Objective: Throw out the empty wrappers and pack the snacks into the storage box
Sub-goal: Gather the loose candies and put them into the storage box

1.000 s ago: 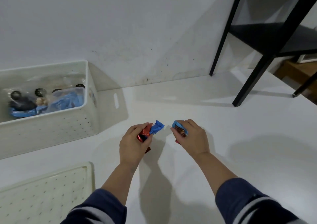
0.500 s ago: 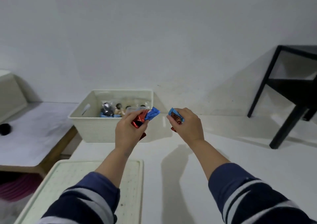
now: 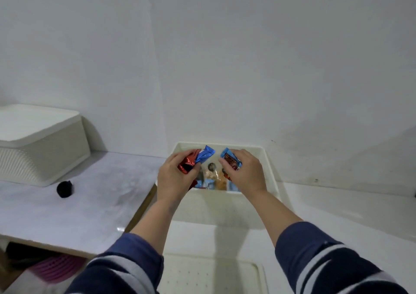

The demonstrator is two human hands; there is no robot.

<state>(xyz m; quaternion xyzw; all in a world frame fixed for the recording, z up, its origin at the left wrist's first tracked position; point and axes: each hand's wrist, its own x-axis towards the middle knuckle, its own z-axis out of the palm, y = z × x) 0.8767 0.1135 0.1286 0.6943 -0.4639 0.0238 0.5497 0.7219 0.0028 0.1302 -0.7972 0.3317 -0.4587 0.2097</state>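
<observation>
An open cream storage box (image 3: 269,163) stands against the wall with several wrapped snacks (image 3: 211,174) inside. Both hands are held over its opening. My left hand (image 3: 174,176) is shut on a red snack packet and a blue snack packet (image 3: 203,155) that sticks out past the fingers. My right hand (image 3: 244,172) is shut on a blue and brown snack packet (image 3: 230,161). Both hands hide part of the box's inside.
The box's cream lid (image 3: 209,275) lies on the white table in front of it. To the left is a lower grey-topped surface (image 3: 67,203) carrying a closed cream box (image 3: 40,145) and a small black object (image 3: 64,189). A pink basket (image 3: 56,269) sits beneath it.
Both hands have lifted from the table and moved left with their packets, ending over the open storage box. The view has swung left, so the black stand is out of sight.
</observation>
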